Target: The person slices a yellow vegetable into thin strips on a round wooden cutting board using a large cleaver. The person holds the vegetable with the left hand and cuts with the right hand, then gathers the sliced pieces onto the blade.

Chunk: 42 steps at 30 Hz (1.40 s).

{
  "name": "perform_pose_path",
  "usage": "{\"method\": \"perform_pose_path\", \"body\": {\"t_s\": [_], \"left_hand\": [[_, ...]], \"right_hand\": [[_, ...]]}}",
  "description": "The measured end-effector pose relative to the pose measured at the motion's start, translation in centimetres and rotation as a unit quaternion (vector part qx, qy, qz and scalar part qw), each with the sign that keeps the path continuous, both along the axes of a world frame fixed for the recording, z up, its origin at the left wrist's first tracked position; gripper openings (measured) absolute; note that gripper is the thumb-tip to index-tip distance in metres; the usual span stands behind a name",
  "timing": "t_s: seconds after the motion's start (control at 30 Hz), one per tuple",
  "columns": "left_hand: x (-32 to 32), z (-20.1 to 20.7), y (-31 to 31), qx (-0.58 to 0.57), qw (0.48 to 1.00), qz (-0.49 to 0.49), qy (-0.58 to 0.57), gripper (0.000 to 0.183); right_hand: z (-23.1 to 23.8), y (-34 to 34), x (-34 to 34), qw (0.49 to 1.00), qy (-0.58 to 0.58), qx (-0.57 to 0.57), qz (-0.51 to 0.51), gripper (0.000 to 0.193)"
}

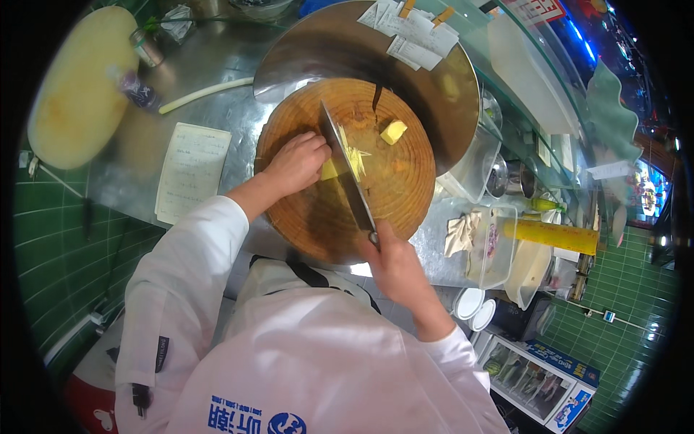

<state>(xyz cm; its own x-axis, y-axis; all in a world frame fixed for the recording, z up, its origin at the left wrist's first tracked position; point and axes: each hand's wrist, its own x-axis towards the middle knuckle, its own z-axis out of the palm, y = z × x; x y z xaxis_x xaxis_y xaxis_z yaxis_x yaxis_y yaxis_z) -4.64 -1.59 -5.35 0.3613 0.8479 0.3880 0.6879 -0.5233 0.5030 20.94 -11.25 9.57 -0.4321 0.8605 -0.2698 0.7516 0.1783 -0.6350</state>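
Observation:
A round wooden chopping block lies in front of me. My right hand is closed round the handle of a cleaver, whose blade slants across the block, tip far left. My left hand has its fingers curled on a pale yellow vegetable piece, pressed to the wood just left of the blade; the fingers partly hide it. Thin yellow shreds lie along the right side of the blade. Farther right on the block sits a yellow chunk, apart from both hands.
A curved metal sheet with paper slips clipped on stands behind the block. To the left are a handwritten notebook, a pale stalk, a bottle, a can and an oval white board. Plastic tubs stand right.

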Motion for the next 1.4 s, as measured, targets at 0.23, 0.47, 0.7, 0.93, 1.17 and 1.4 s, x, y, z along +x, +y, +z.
{"method": "perform_pose_path", "body": {"t_s": [0.23, 0.47, 0.7, 0.93, 1.17, 1.4], "left_hand": [[0.0, -0.4, 0.2, 0.003, 1.0, 0.012, 0.001, 0.016], [0.2, -0.3, 0.0, 0.013, 1.0, 0.007, -0.009, 0.018], [-0.1, -1.0, -0.3, 0.023, 0.999, 0.016, -0.026, 0.016], [0.0, -0.6, -0.1, 0.026, 0.999, 0.009, -0.017, 0.017], [0.2, -0.8, -0.2, 0.03, 0.999, 0.011, -0.02, 0.015], [-0.2, -0.9, -0.5, 0.031, 0.999, 0.011, -0.01, 0.017]], "right_hand": [[-2.0, 1.7, -0.9, 0.999, 0.01, 0.037, 0.005, 0.025], [-3.1, 0.5, -0.7, 0.999, -0.015, 0.051, 0.001, 0.022], [0.1, 1.0, -0.2, 1.0, 0.015, -0.026, -0.008, 0.023], [-1.5, 0.9, -0.5, 0.999, 0.013, -0.017, -0.023, 0.022], [-3.2, 0.3, -0.3, 1.0, -0.008, 0.009, -0.01, 0.024], [-0.8, 0.7, 0.4, 0.999, 0.031, -0.04, -0.016, 0.024]]}}
